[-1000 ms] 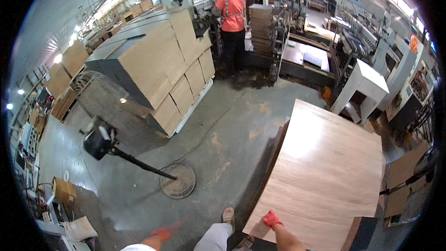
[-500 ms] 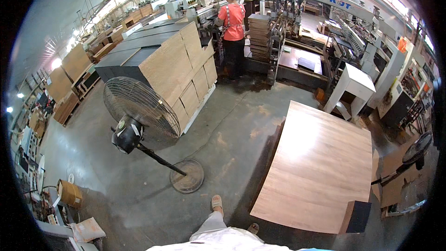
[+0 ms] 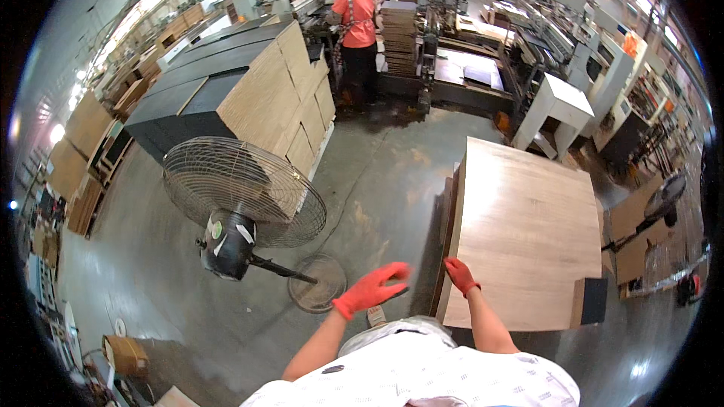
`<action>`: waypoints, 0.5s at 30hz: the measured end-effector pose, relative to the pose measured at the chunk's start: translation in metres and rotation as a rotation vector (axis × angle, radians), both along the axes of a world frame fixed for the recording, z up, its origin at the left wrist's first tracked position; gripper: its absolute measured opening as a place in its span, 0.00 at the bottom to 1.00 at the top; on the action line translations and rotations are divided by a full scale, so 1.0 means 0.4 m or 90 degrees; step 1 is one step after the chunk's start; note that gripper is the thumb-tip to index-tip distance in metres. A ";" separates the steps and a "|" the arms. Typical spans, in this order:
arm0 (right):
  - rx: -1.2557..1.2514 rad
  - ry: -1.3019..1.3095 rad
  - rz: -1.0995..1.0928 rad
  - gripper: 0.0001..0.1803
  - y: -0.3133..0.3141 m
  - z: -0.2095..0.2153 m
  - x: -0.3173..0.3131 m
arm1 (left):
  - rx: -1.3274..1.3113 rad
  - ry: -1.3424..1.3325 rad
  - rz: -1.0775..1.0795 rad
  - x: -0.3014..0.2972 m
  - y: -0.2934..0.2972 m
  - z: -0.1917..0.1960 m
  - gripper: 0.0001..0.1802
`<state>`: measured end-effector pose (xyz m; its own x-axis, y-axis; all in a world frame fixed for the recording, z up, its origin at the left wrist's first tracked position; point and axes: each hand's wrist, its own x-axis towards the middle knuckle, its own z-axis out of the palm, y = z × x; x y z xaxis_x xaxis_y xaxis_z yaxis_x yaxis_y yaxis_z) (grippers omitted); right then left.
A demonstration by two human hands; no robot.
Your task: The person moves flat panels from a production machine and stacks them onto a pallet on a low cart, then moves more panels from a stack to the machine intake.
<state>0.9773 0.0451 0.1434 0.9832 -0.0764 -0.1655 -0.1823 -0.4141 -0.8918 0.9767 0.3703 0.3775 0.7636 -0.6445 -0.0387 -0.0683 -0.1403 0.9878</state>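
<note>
My left hand [image 3: 375, 289], in a red glove, hovers over the floor in front of my body. Its thumb and fingers are apart, and I see nothing held. A small dark shape shows just below its fingers; I cannot tell what it is. At the left edge of a stack of wood-grain panels [image 3: 528, 234] is my right hand [image 3: 461, 275], also red-gloved. Its fingers are curled together against that edge, and whether they grip the top panel is hidden. A small block [image 3: 589, 301] with a dark face and a wood-grain side sits at the stack's near right corner.
A black pedestal fan [image 3: 230, 245] stands at left on a round base. Behind it is a large stack of dark-topped boards [image 3: 260, 98]. A person in an orange-red shirt [image 3: 360, 15] works at machinery farther off. A white stand [image 3: 554, 109] is beyond the panels.
Both gloved hands have come into view, the right one at the panel edge. The view has shifted; the panel stack and my body now appear closer together.
</note>
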 end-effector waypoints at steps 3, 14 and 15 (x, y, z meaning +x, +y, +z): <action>-0.049 -0.028 0.098 0.16 0.129 0.140 0.014 | -0.171 -0.168 -0.047 0.060 -0.055 0.189 0.25; -0.325 0.622 0.225 0.25 -0.063 -0.420 -0.575 | -0.809 -0.743 0.297 0.271 -0.028 0.664 0.27; -0.279 0.637 0.172 0.24 -0.027 -0.382 -0.536 | -0.789 -0.828 0.322 0.277 0.010 0.703 0.27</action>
<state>0.7628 0.0345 -0.0094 0.4160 -0.1271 -0.9005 -0.5913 -0.7901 -0.1617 1.0875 0.3742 0.6589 0.0286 0.4234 0.9055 -0.9545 0.2805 -0.1010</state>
